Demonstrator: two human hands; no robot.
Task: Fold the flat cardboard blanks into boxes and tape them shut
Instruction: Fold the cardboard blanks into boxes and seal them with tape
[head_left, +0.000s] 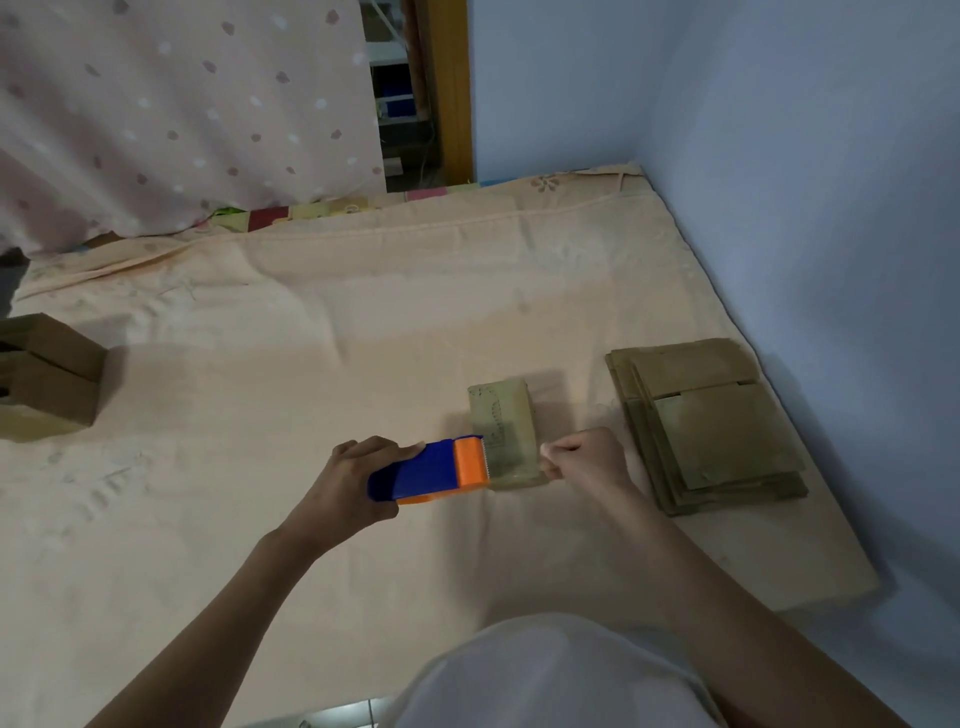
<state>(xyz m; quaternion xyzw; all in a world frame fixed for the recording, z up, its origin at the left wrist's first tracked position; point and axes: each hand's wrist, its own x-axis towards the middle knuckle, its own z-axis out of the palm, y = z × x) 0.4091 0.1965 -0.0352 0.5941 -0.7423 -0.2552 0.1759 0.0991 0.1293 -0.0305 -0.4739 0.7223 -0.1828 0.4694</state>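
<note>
Left hand (358, 475) grips tape dispenser (431, 470); right hand (584, 457) pinches the tape end beside it. Folded boxes (47, 374) far left of dispenser; stack of blanks (711, 426) right, unfolded.

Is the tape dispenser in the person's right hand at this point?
No, the left hand grips the blue and orange tape dispenser, while the right hand pinches the tape end beside it.
</note>
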